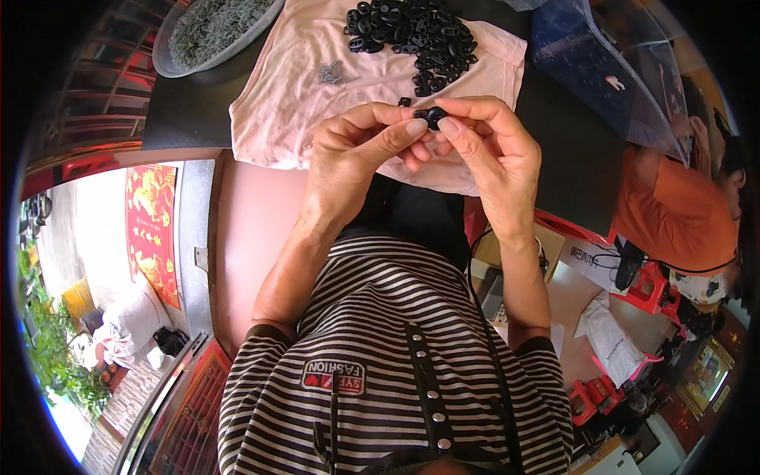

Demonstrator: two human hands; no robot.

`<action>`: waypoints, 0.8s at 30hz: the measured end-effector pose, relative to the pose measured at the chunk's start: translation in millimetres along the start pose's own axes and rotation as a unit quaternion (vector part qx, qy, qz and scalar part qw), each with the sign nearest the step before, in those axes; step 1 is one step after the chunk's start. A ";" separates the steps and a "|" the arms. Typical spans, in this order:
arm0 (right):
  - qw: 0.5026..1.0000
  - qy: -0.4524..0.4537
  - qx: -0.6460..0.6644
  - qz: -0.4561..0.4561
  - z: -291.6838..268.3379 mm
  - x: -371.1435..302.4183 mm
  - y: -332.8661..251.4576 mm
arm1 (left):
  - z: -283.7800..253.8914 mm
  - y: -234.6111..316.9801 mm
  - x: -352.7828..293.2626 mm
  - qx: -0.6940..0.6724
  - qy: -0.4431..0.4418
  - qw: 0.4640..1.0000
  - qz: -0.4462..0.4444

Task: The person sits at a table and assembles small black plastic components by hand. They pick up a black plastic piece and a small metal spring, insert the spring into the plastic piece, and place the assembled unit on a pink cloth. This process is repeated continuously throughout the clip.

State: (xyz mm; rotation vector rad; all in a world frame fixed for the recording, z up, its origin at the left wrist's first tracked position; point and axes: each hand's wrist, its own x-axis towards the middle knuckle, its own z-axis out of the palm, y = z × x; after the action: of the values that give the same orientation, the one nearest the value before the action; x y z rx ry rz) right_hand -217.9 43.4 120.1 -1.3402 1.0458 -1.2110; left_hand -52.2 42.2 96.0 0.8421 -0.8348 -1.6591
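Observation:
Above the near edge of a pale pink cloth [277, 103], both hands meet at a small black plastic cord lock [434, 117]. My left hand [354, 150] pinches its left side between thumb and fingers. From the other side my right hand [497, 154] presses it with thumb and forefinger. The fingers partly cover the piece, so I cannot tell whether its parts are joined. Just beyond lies a single black piece [404, 102]. Farther off on the cloth is a heap of black cord lock parts [412, 36], with a little pile of grey metal springs [333, 74] to its left.
A translucent bowl [164, 57] full of small grey pieces stands at the far left of the black table [186, 115]. At the far right is a clear plastic bin [681, 142] with dark blue inside. Another person in an orange top [681, 207] sits right, near red stools [653, 291].

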 end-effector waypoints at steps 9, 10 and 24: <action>0.999 0.007 -0.010 -0.032 4.0 -2.7 6.8 | -0.4 1.2 1.0 0.039 -0.029 0.999 0.014; 0.999 0.010 -0.010 -0.041 5.5 -2.6 8.4 | -0.2 0.1 0.9 0.040 -0.023 0.999 0.014; 0.989 0.064 -0.088 -0.096 3.5 5.1 -1.5 | 18.8 -7.6 6.3 -0.096 0.026 0.995 -0.013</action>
State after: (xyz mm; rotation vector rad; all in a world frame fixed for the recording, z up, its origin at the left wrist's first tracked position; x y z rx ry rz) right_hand -213.9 39.0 122.2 -1.5443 1.1563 -1.3873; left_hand -73.2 39.9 98.3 0.7596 -0.6197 -1.7024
